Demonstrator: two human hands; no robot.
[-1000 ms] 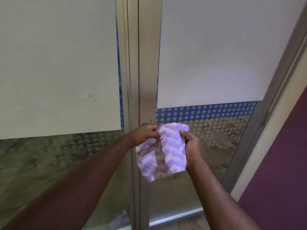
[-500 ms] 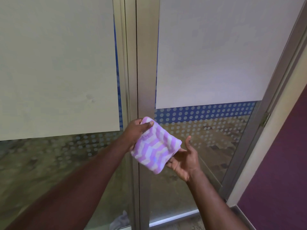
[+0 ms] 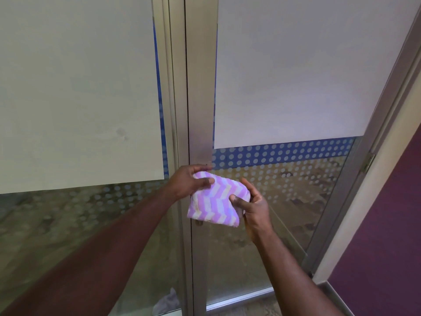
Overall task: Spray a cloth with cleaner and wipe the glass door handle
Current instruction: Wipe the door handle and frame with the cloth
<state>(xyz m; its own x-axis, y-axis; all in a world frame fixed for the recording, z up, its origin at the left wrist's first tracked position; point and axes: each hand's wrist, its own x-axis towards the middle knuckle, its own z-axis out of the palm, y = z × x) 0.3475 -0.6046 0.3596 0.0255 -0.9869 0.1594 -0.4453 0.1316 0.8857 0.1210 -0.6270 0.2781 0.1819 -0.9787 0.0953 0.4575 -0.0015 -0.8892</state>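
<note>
A purple-and-white zigzag cloth (image 3: 215, 202), folded into a small pad, is held up in front of the glass door (image 3: 284, 190). My left hand (image 3: 189, 182) pinches its upper left corner between thumb and fingers. My right hand (image 3: 252, 201) grips its right edge, thumb on top and fingers behind. The cloth covers the door's metal frame (image 3: 200, 87) at about handle height; no handle or spray bottle shows.
White sheets (image 3: 296, 65) cover the upper glass of both panels, above a blue dotted band (image 3: 284, 153). A hinge (image 3: 366, 161) sits on the right jamb beside a purple wall (image 3: 387, 247). A crumpled grey thing (image 3: 167, 302) lies behind the glass at floor level.
The hanging cloth has been folded into a pad. My right hand, open under it half a second ago, now closes on its right edge; the left keeps its pinch.
</note>
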